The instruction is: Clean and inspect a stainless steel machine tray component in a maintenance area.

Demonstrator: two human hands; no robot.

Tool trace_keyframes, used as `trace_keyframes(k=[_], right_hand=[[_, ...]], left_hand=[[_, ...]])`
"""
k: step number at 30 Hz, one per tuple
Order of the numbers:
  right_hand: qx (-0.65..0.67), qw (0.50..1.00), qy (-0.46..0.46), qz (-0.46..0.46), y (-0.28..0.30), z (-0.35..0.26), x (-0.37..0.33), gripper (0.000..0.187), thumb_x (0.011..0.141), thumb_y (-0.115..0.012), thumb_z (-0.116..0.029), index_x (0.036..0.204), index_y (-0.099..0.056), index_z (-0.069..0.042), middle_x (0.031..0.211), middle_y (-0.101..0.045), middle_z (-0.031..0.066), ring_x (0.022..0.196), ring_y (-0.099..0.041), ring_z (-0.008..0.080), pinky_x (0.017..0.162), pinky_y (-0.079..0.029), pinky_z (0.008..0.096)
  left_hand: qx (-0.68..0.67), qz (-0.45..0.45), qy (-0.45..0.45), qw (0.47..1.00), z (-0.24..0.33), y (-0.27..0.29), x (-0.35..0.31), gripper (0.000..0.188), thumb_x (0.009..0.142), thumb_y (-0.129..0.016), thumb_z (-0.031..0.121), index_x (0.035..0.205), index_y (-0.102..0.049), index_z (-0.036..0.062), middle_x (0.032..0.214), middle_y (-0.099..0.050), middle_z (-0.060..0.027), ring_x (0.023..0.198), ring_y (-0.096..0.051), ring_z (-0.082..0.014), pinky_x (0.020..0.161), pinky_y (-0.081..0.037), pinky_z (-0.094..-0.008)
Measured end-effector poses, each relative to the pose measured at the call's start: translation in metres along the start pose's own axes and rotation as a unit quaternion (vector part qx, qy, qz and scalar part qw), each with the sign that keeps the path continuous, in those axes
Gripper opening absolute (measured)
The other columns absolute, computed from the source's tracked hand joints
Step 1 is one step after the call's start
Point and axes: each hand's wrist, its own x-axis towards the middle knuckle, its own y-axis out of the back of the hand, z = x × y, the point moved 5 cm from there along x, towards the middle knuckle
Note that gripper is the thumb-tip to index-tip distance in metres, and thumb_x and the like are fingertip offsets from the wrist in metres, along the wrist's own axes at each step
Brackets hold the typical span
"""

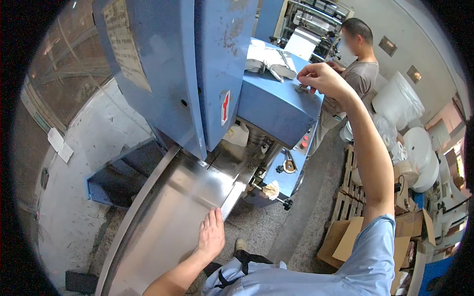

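My left hand lies flat, fingers stretched out, on the near edge of a long metal tray. My right arm reaches far forward. Over the right end of a blue machine housing, my right hand is closed, its fingers bent down and pinched together. A small dark piece shows just under those fingertips; whether they grip it or only touch it is hard to see. Left of this hand, white cloth-like bundles rest on the same housing.
A tall blue machine cabinet rises beyond the tray. Red buttons and a knob with a crumpled wrap sit below the housing. Another person stands at the back right. Pallets, cardboard boxes and white rolls line the right side.
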Motion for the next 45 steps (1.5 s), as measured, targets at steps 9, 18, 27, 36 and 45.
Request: trace_keyframes(k=[9,18,27,36,45], right_hand=[[-0.138,0.987,0.066,0.045,-0.013,-0.02,-0.022,0.025,0.089,-0.071,-0.017,0.106,-0.071,0.001,0.083,-0.07,0.0084,0.08,-0.065,0.0137,0.074,-0.053,0.0315],[0.042,0.979,0.116,0.164,-0.047,-0.066,-0.084,0.016,0.096,-0.06,-0.008,0.105,-0.066,0.003,0.086,-0.068,0.0069,0.078,-0.063,0.0092,0.068,-0.05,0.0244],[0.273,0.956,0.104,0.005,-0.358,-0.096,-0.187,0.019,0.093,-0.062,-0.008,0.109,-0.062,0.002,0.1,-0.07,0.0156,0.085,-0.071,0.024,0.074,-0.057,0.0329],[0.23,0.953,0.12,0.154,-0.41,-0.076,-0.186,0.01,0.087,-0.064,-0.003,0.095,-0.06,-0.001,0.097,-0.07,0.0145,0.073,-0.068,0.0286,0.065,-0.054,0.0344],[0.178,0.958,0.147,0.168,-0.409,-0.082,-0.187,0.014,0.087,-0.065,-0.002,0.1,-0.062,-0.002,0.103,-0.069,0.0157,0.079,-0.069,0.0266,0.068,-0.055,0.0324]], left_hand=[[-0.005,-0.007,0.009,1.0,-0.003,0.0,-0.005,0.064,0.087,-0.054,0.008,0.143,-0.032,-0.0139,0.139,-0.043,-0.0316,0.121,-0.052,-0.0402,0.098,-0.046,-0.0448],[-0.01,-0.003,0.019,1.0,-0.001,0.005,0.002,0.059,0.089,-0.052,0.007,0.142,-0.034,-0.0117,0.138,-0.046,-0.0301,0.122,-0.052,-0.0386,0.098,-0.047,-0.0433],[-0.054,-0.013,0.018,0.998,-0.011,-0.026,-0.009,0.063,0.083,-0.057,0.01,0.14,-0.039,-0.0114,0.139,-0.045,-0.0277,0.119,-0.05,-0.0365,0.101,-0.043,-0.0459],[-0.129,-0.084,0.051,0.987,-0.015,-0.008,-0.002,0.072,0.085,-0.058,0.014,0.147,-0.03,-0.0118,0.145,-0.039,-0.032,0.132,-0.043,-0.0406,0.107,-0.039,-0.0475],[-0.773,0.067,0.294,0.558,-0.075,-0.055,0.008,0.044,0.107,-0.048,0.034,0.129,-0.054,-0.0032,0.104,-0.068,-0.0078,0.086,-0.067,-0.013,0.073,-0.056,-0.0267]])
